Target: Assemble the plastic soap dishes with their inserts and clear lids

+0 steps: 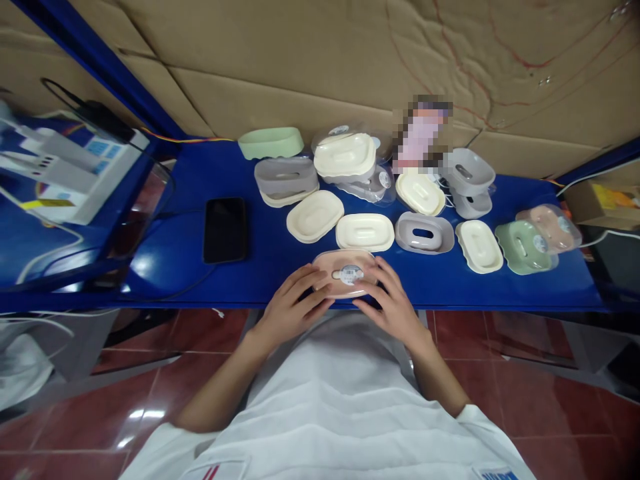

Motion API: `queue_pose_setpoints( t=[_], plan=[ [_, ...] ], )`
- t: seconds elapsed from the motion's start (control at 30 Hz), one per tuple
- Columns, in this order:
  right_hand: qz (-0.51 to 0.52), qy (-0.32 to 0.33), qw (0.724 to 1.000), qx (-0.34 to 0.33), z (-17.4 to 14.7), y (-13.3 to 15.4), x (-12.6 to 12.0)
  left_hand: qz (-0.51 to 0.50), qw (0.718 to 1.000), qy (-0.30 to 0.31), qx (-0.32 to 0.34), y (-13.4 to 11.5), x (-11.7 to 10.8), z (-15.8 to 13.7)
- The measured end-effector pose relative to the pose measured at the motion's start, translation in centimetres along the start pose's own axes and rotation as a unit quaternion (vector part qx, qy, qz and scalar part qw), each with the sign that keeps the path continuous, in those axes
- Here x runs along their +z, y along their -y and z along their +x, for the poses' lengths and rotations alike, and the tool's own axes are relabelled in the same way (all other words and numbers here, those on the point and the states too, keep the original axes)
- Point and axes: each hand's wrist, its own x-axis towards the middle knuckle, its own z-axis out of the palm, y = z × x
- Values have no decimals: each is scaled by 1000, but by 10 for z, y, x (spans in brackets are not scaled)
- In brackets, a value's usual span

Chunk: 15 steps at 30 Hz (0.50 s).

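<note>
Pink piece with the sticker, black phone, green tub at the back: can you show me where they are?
Pink piece (346, 258): head view, top face, just beyond the sticker (352, 274).
Black phone (225, 230): head view, middle of its screen.
Green tub (271, 146): head view, its side wall.

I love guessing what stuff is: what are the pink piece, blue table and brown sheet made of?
Pink piece: probably plastic, slightly glossy, with moulded-looking rounded edges.
Blue table: maybe painted metal or a plastic covering; its soft shine leaves that open.
Brown sheet: likely cardboard or thick paper, mostly dull, with creases and wrinkles.
</note>
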Motion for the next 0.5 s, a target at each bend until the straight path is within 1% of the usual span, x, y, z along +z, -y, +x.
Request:
queue_pose_setpoints(
  t=[0.1, 0.23, 0.43, 0.5],
  plan=[
    [-11, 12, 1000, 19, 2, -1, -1, -26, 1000, 8, -12, 1, -1, -2],
    [7, 16, 1000, 12, 3, -1, -2, -33, 999, 5, -20, 1, -1, -7],
    [15, -42, 998, 33, -3, -4, -3, -54, 997, -36, -47, 0, -1, -14],
    [-1, -84, 996, 35, -5, -4, -7, -52, 997, -37, -50, 0, -2, -14]
  ],
)
